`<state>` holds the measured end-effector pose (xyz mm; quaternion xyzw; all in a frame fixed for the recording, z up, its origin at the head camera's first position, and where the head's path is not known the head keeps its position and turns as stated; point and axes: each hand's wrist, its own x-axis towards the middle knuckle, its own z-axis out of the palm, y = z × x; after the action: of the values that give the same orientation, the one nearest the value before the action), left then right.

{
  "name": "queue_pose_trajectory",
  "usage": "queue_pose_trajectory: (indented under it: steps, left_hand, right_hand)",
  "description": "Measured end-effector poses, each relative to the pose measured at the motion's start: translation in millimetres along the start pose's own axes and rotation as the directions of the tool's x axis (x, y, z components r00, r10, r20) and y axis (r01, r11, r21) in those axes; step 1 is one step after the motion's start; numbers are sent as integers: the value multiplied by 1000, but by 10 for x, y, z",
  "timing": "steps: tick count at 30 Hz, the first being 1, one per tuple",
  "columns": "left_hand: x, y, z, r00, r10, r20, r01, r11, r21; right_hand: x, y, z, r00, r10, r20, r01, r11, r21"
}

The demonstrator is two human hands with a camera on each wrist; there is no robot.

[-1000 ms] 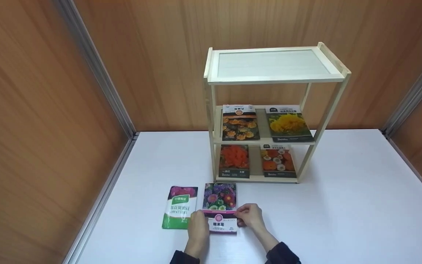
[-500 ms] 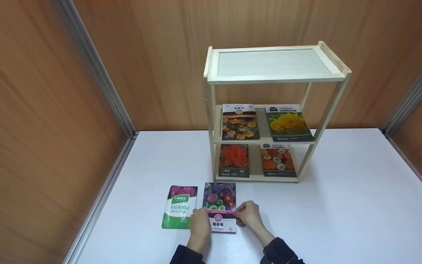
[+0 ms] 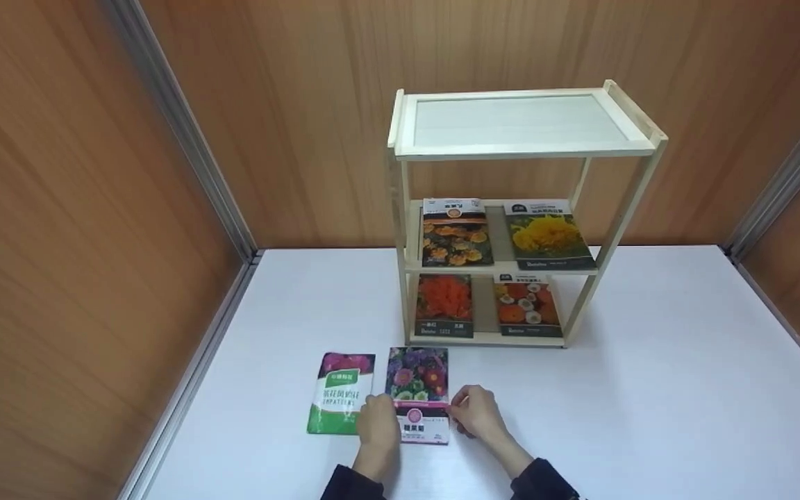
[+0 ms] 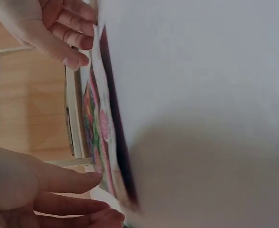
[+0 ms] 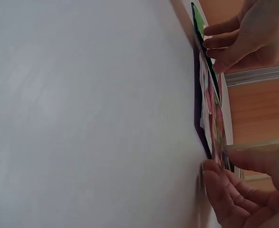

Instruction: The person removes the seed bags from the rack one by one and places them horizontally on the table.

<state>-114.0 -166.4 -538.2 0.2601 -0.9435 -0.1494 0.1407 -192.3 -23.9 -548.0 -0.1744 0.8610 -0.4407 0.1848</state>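
Note:
A seed packet with mixed purple and red flowers (image 3: 417,378) lies flat on the white table, in front of the rack. Along its left edge is my left hand (image 3: 378,425), its thumb and fingers apart in the left wrist view. My right hand (image 3: 478,414) is at the packet's right edge, fingertips at the border. The right wrist view shows that thumb (image 5: 253,159) and the fingertips on either side of the packet's end, loosely bent. A green and white impatiens packet (image 3: 341,396) lies just left of my left hand.
A pale wooden rack (image 3: 525,151) with three levels stands behind the packets. Its middle shelf holds an orange-flower packet (image 3: 457,239) and a yellow-flower packet (image 3: 549,235). Red-flower (image 3: 444,298) and orange-white flower packets (image 3: 528,305) lie on the lowest shelf. Wood-grain panels (image 3: 317,139) enclose the table.
My right hand has shifted slightly right, and its fingers stand a little further off the packet's edge. My left hand has slid slightly right over the packet's left edge. The packets have hardly moved.

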Motion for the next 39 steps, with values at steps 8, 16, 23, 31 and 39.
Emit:
queue_pose_trajectory:
  steps: [8,16,23,31,39]
  left_hand:
    - [63,89,-236,980,195,48,-191,978,-79]
    - [230,302,-676,937,324,131,-309,943,-123]
    - [452,578,-1104,895,425,135,-393,895,-210]
    - [743,899,-1469,869,476,139,-436,867,-243]
    - [1124,1215,-1643,901,399,173,-358,906,-227]
  right_hand:
    - [-149,-99,-324,976,-209,59,216,964,-155]
    - [-262,-344,-626,969,-216,123,242,928,-284]
    - [-291,-741,-960,968,-246,56,248,885,-393]
    - [-166,-1212,-1379,942,-329,67,319,816,-481]
    - [163,-1604,-1700,960,-276,46,263,835,-483]
